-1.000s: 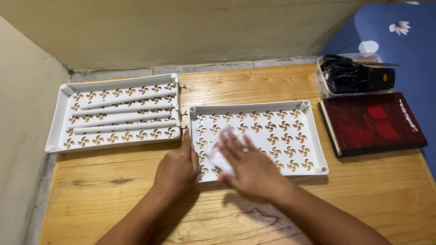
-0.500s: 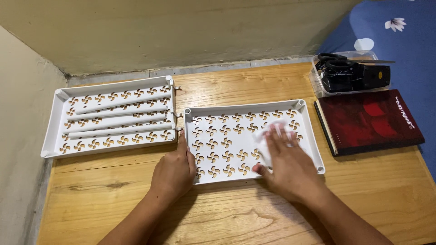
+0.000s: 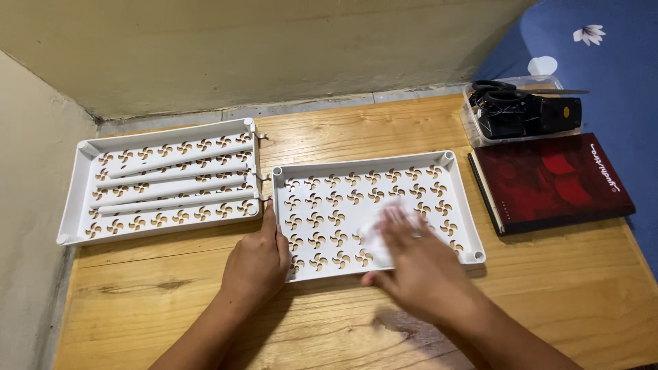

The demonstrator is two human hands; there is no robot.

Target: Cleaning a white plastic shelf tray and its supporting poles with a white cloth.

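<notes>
Right hand (image 3: 418,270) was motion-blurred; the white cloth or tissue (image 3: 379,233) under its fingers could not be identified for certain. It covered part of the white perforated tray (image 3: 356,168). Left hand (image 3: 257,264) hid the tray's near-left corner. Both forearms were cut off at the bottom edge. Contents of the clear box (image 3: 473,120) were too dark to resolve.

A light wooden table (image 3: 384,123) with visible grain stands pushed into a corner. 2 plain beige walls (image 3: 240,48) meet there. Blue fabric with white flowers (image 3: 617,62) lies at the right.
</notes>
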